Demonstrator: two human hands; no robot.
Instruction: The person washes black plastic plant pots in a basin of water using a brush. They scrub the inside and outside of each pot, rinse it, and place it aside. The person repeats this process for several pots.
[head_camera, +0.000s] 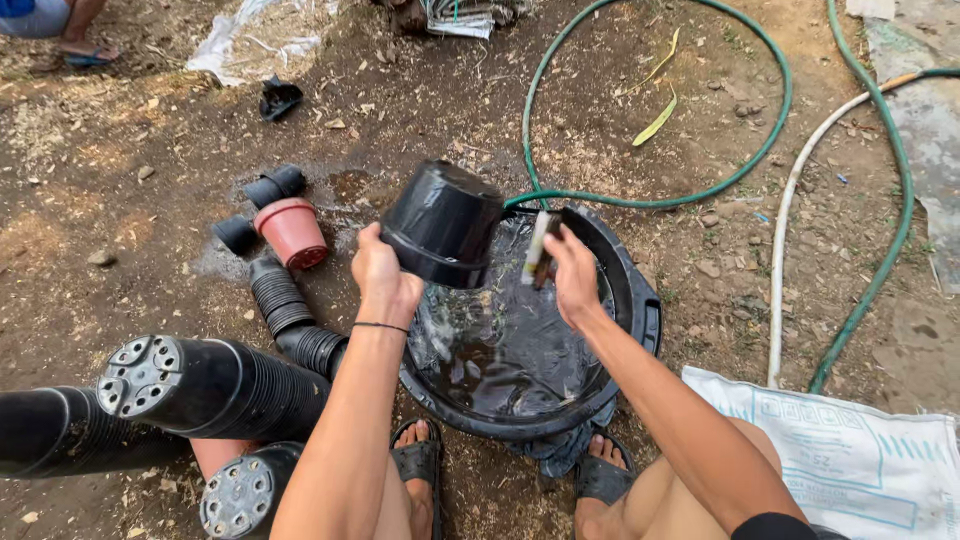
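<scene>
My left hand (383, 275) grips the rim of a black plastic plant pot (443, 221) and holds it tilted above a black basin (640, 300) filled with dark water. My right hand (573, 272) holds a small brush (537, 250) upright over the water, just right of the pot. The green hose (660, 203) ends at the basin's far rim. My feet in black sandals (420, 462) rest against the basin's near edge.
Long stacks of black pots (215, 385) lie on the soil at the left, beside a terracotta-coloured pot (293, 231) and several small black pots. A white hose (790, 215) and a white sack (850, 460) lie at the right. Another person's foot (85, 45) shows top left.
</scene>
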